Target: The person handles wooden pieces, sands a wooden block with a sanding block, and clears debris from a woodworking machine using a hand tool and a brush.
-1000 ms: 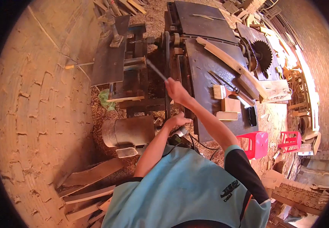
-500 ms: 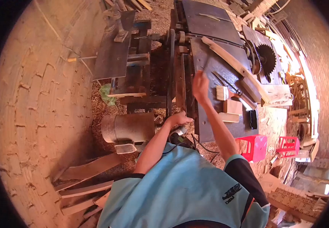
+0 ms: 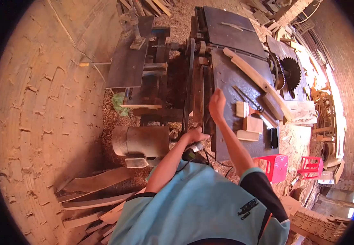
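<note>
My left hand (image 3: 194,135) is low at the near end of the dark metal machine, beside the table's left edge. Its fingers curl down out of sight and the thumb points right; what they grip is hidden. Just below it is a power tool (image 3: 190,153), partly covered by my shirt. My right hand (image 3: 217,108) is closed over the left edge of the machine table (image 3: 230,141); anything in it is too small to make out. To its right on the table lie a paintbrush (image 3: 242,109), a wooden block (image 3: 252,125), dark pincer-like tools (image 3: 248,99) and a long wooden piece (image 3: 250,73).
A toothed circular saw blade (image 3: 291,73) stands at the right of the machine. A motor (image 3: 140,140) sits at the left, near a brick wall (image 3: 34,122). Red plastic stools (image 3: 278,168) stand at the right. Boards (image 3: 99,179) lie at the lower left.
My right hand has come down toward me along the table's left edge. My left hand stays near the same spot on the machine. The whole view has shifted slightly.
</note>
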{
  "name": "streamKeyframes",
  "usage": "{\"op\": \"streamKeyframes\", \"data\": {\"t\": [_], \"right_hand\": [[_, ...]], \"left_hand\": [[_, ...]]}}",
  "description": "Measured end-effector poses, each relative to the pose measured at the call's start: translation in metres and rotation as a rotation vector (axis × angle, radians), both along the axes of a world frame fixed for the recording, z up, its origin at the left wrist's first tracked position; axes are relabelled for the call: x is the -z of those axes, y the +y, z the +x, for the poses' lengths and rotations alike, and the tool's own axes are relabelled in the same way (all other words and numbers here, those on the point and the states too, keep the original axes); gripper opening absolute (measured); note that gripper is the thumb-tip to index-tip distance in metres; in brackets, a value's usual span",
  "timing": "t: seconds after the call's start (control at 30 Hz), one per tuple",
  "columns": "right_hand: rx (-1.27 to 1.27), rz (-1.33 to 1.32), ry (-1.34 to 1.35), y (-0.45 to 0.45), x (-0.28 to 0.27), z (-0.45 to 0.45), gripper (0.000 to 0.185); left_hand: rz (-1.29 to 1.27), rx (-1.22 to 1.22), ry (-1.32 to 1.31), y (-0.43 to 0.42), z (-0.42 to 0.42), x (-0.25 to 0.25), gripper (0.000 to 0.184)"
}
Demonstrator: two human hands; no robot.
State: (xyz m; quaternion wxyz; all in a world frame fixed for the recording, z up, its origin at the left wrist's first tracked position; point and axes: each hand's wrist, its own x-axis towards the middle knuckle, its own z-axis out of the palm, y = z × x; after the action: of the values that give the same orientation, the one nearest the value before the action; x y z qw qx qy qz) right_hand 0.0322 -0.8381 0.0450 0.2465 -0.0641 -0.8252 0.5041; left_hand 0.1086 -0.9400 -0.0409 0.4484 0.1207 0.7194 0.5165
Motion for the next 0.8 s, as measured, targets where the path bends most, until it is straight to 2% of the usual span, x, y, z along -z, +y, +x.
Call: {"op": "streamKeyframes", "data": {"t": [0.03, 0.07, 0.1, 0.17, 0.23, 0.3, 0.37, 0.4, 0.47, 0.57, 0.6, 0.7, 0.73, 0.77, 0.8], "right_hand": [[0.032, -0.076, 0.016, 0.01, -0.005, 0.007, 0.022], [-0.041, -0.289, -0.019, 0.021, -0.012, 0.017, 0.023], [-0.11, -0.507, -0.059, 0.029, -0.02, 0.028, 0.023], [-0.183, -0.433, 0.063, 0.032, -0.045, 0.047, 0.02], [-0.228, 0.023, 0.069, 0.04, -0.043, 0.072, 0.015], [-0.315, 0.328, 0.017, 0.041, -0.047, 0.103, 0.007], [-0.407, 0.369, -0.268, 0.036, -0.064, 0.134, 0.011], [-0.393, 0.321, -0.275, 0.031, -0.069, 0.146, 0.014], [-0.354, 0.226, -0.286, 0.017, -0.073, 0.163, 0.019], [-0.348, 0.096, -0.293, -0.003, -0.065, 0.159, 0.03], [-0.356, 0.163, -0.268, -0.004, -0.055, 0.156, 0.033], [-0.37, 0.321, -0.254, -0.004, -0.014, 0.14, 0.047], [-0.347, 0.393, -0.25, -0.005, -0.01, 0.137, 0.048], [-0.322, 0.463, -0.248, -0.007, -0.007, 0.135, 0.049], [-0.295, 0.533, -0.249, -0.008, -0.005, 0.133, 0.05]], "left_hand": [[0.013, -0.041, 0.03, -0.002, 0.003, -0.017, 0.08], [0.024, -0.083, 0.054, -0.003, 0.004, -0.028, 0.077], [-0.088, -0.095, -0.023, -0.002, 0.001, -0.03, 0.068], [0.034, -0.14, -0.069, -0.005, 0.002, -0.032, 0.066], [0.149, -0.175, -0.121, -0.004, 0.001, -0.022, 0.065], [0.257, -0.214, -0.186, 0.002, -0.003, 0.004, 0.065], [-0.014, -0.186, -0.103, 0.002, -0.007, -0.01, 0.065], [-0.151, -0.168, -0.061, 0.001, -0.009, -0.02, 0.065], [-0.057, -0.077, -0.071, -0.005, -0.015, -0.042, 0.061], [0.082, -0.095, -0.227, -0.012, -0.016, -0.023, 0.048], [0.125, -0.125, -0.296, -0.014, -0.019, -0.014, 0.043], [0.132, -0.296, -0.258, -0.024, -0.025, -0.017, 0.03], [0.136, -0.356, -0.243, -0.026, -0.027, -0.035, 0.029], [0.032, -0.348, -0.143, -0.028, -0.026, -0.053, 0.034], [0.027, -0.326, -0.234, -0.029, -0.025, -0.068, 0.035]]}}
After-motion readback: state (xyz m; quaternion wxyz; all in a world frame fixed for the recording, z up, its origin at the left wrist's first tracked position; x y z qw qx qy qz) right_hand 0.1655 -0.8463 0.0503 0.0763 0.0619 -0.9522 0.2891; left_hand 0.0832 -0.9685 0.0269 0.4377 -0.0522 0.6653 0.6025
